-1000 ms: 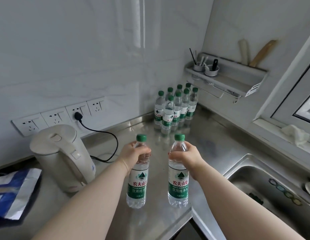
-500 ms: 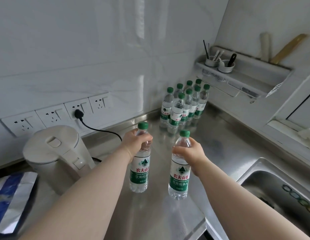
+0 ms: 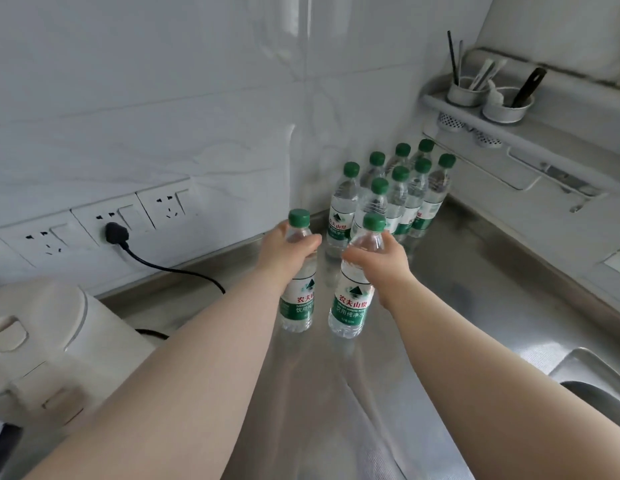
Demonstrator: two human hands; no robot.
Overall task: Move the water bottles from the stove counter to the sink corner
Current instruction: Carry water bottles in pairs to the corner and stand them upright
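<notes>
The left hand (image 3: 287,252) curls round the shoulder of one water bottle (image 3: 298,301), the right hand (image 3: 384,263) round a second bottle (image 3: 350,306) — both upright, ready to stand. They probably join the corner cluster (image 3: 398,192) on the tabletop (image 3: 474,306).

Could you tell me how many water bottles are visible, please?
10 water bottles: one in left hand, one in right hand, eight clustered in the corner; others may be hidden.

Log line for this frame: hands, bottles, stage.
left hand: grips left bottle near cap | right hand: grips right bottle near cap | both upright, short of corner cluster
</notes>
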